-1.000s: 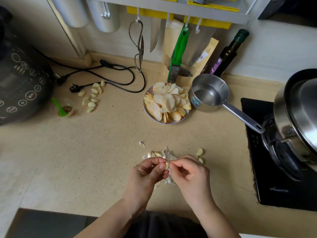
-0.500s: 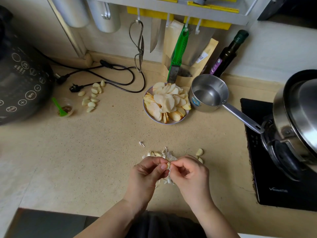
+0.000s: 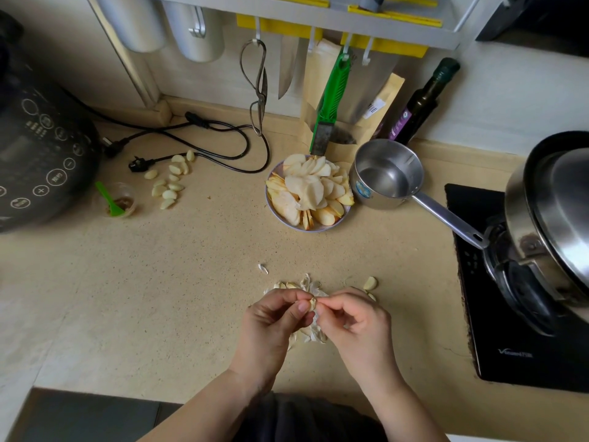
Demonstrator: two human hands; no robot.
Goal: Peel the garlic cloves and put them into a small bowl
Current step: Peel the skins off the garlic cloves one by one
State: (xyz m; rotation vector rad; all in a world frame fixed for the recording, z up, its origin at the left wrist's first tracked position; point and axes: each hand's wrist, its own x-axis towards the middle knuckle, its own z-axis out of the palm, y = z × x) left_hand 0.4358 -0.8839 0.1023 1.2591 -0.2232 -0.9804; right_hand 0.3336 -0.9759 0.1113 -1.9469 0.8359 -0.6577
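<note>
Over the speckled beige table (image 3: 165, 282), the left hand (image 3: 274, 327) pinches a small pale garlic clove (image 3: 311, 304) between curled thumb and fingers, steadying it so the right hand (image 3: 353, 327), fingers curled tight at its tip, can pick at the skin. Papery white peelings (image 3: 310, 287) lie beneath, likely dropped there. Peeled cream cloves (image 3: 170, 183) sit far left; no obvious small bowl holds them.

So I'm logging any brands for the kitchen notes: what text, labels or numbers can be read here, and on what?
"V...": a light brand mark on the induction cooktop; only the first letter is sure.
Multicooker: button symbols such as "+" and "-" show; the captions are too blurred.
Foil pouch: a barcode label, unreadable.
Dark bottle: purple label, too blurred.
Saucepan: blue sticker, illegible.
</note>
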